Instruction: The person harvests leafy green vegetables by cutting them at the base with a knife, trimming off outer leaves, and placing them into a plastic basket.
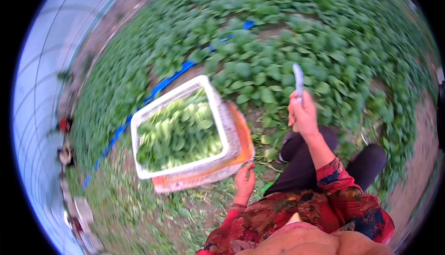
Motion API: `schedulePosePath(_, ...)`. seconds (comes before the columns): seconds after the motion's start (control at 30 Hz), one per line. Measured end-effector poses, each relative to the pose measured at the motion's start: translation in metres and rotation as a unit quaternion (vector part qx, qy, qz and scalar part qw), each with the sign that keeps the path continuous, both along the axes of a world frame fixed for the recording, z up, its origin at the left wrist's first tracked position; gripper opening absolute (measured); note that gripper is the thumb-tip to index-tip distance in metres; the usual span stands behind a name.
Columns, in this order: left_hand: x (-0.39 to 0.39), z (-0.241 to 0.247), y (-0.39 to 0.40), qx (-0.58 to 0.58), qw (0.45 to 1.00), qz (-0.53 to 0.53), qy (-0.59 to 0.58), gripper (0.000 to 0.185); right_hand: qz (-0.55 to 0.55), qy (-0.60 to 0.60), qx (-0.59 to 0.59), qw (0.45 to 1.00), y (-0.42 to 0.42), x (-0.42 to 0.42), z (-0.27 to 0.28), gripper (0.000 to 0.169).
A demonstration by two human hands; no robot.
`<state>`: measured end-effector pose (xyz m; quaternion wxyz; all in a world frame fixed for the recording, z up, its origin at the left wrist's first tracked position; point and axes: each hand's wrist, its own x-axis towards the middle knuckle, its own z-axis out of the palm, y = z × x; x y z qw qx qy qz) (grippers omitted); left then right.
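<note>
My right hand (303, 115) is closed around the handle of a knife (298, 77). The pale blade points up and away over leafy green plants (264, 74). Lower and to the left, my left hand (245, 182) has its fingertips at the corner of an orange crate (245, 133). Blur hides whether they grip it. A white plastic crate (180, 167) rests at a tilt on the orange one. Cut leafy greens (180, 133) fill much of the white crate, their pale stems lying side by side.
A blue strip (163, 84) runs along the ground past the crates. Trampled soil with leaf scraps (153, 213) lies at the lower left. Clear plastic greenhouse sheeting (41, 81) curves along the left. My bent knees (295, 164) are beside the plants.
</note>
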<state>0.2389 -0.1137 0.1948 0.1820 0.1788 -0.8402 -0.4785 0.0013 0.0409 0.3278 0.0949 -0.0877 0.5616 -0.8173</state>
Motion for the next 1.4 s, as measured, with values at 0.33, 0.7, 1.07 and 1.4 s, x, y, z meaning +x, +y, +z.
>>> schedulePosePath(0.33,-0.087,0.007,0.068,-0.017,0.988,-0.148,-0.035,0.023,-0.450,-0.159,0.006,0.879,0.294,0.044,-0.084,0.011)
schedulePosePath(0.7,-0.153,0.019,0.136,-0.014,0.977,-0.199,-0.078,0.024,-0.461,-0.335,-0.007,0.822,0.308,0.063,-0.202,0.014)
schedulePosePath(1.07,-0.194,0.012,0.180,-0.054,0.951,-0.305,-0.024,0.023,-0.331,-0.399,0.138,0.844,0.289,0.072,-0.250,0.014)
schedulePosePath(1.4,-0.276,-0.014,0.245,0.240,0.813,-0.457,-0.270,0.027,-0.304,-0.452,0.101,0.833,0.291,0.079,-0.308,0.011)
